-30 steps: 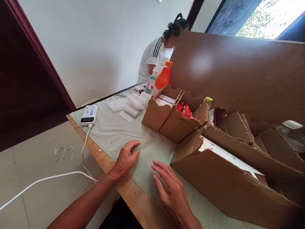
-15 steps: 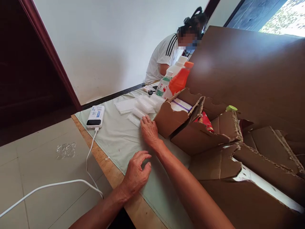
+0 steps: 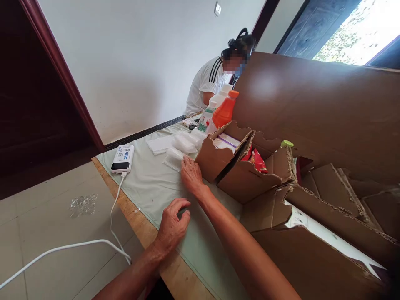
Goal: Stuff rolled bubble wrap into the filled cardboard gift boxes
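Nearer to me, my left hand (image 3: 173, 225) rests at the table's front edge, fingers loosely curved and thumb apart, with nothing in it. My right hand (image 3: 191, 174) reaches further over the table, palm down, its fingers stretched out. Its fingertips touch the right end of a piece of bubble wrap (image 3: 173, 158); the thumb is hidden. Behind that piece lie several more bubble wrap pieces (image 3: 183, 143) and a flat white stack (image 3: 160, 144). Close to the right of this hand stands a cardboard compartment (image 3: 210, 161) with a white and purple pack (image 3: 226, 141) inside.
A white power bank (image 3: 122, 158) with a cable lies at the table's left. More cut cardboard boxes (image 3: 250, 183) fill the right, one holding red packets (image 3: 259, 161). An orange bottle (image 3: 225, 110) and clear bottles stand behind. Beyond them, a person in white (image 3: 203, 87) sits bent forward.
The camera view has tilted up slightly, so the table things appear lower and further left. Both hands keep nearly the same places, the right one still at the bubble wrap.
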Motion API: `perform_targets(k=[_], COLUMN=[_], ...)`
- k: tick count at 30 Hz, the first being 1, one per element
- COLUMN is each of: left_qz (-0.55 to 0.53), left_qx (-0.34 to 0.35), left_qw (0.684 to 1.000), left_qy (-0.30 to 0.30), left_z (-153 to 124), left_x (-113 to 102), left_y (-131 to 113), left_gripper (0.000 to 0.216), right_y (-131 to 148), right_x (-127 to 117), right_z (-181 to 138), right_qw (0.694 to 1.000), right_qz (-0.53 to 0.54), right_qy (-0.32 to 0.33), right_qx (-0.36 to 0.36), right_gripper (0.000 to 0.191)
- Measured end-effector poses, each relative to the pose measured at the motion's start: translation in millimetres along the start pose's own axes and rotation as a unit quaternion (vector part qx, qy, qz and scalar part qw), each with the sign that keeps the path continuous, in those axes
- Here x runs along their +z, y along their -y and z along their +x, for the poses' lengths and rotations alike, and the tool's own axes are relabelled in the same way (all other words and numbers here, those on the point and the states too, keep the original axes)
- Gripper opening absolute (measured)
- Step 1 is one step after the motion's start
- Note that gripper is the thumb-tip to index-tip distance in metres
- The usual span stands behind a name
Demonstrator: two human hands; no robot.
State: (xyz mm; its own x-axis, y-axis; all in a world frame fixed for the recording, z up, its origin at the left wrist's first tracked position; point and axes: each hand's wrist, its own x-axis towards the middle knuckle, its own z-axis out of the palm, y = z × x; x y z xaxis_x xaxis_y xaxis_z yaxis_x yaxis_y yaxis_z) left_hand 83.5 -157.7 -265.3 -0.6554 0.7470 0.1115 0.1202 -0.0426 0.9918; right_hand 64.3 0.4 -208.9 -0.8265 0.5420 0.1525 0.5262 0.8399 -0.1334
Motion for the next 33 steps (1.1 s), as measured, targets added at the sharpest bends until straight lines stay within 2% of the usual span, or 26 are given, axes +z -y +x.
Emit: perform_targets(k=[2, 4, 7, 10, 14, 19, 21, 24, 25, 27, 30, 33], left_qz=[-0.040, -0.090, -0.168, -0.232, -0.289, -0.385, -0.372, -0.347, -0.345, -0.346, -0.343, -0.340], left_qx=[-0.031, -0.062, -0.097, -0.117, -0.137, -0.203, -0.237, -0.276, -0.286, -0.303, -0.320, -0.321], left_qw=[0.999, 0.993, 0.979, 0.964, 0.947, 0.881, 0.872, 0.868, 0.862, 0.848, 0.827, 0.818], left_qy=[-0.020, -0.043, -0.066, -0.060, -0.015, 0.186, 0.215, 0.225, 0.235, 0.265, 0.310, 0.335], left_z=[1, 3, 7, 7, -8, -50, -66, -86, -93, -104, -119, -127], left_x=[-1, -2, -5, -7, -2, 18, 27, 35, 36, 38, 40, 44], left_y=[1, 2, 1, -4, -18, -34, -38, -40, -40, -38, -33, -31], left_gripper=[0.030, 0.043, 0.067, 0.078, 0.078, 0.053, 0.047, 0.039, 0.037, 0.036, 0.037, 0.042], right_y=[-2, -7, -16, -23, -28, -30, -28, -25, -25, -26, -29, -28], right_x=[-10, -24, -46, -65, -79, -71, -66, -61, -60, -58, -56, -55], right_z=[-26, -60, -121, -182, -255, -329, -357, -398, -412, -438, -471, -484], right_qw=[0.999, 0.997, 0.970, 0.886, 0.779, 0.678, 0.637, 0.583, 0.579, 0.599, 0.652, 0.723], right_qz=[0.034, 0.064, 0.225, 0.450, 0.612, 0.696, 0.722, 0.745, 0.736, 0.687, 0.584, 0.493], right_qy=[-0.021, -0.041, -0.087, -0.101, -0.079, -0.129, -0.142, -0.152, -0.155, -0.166, -0.196, -0.227], right_qx=[-0.002, -0.004, -0.003, 0.038, 0.110, 0.198, 0.230, 0.288, 0.314, 0.376, 0.442, 0.428], right_gripper=[0.049, 0.053, 0.048, 0.041, 0.039, 0.040, 0.041, 0.042, 0.043, 0.044, 0.042, 0.032])
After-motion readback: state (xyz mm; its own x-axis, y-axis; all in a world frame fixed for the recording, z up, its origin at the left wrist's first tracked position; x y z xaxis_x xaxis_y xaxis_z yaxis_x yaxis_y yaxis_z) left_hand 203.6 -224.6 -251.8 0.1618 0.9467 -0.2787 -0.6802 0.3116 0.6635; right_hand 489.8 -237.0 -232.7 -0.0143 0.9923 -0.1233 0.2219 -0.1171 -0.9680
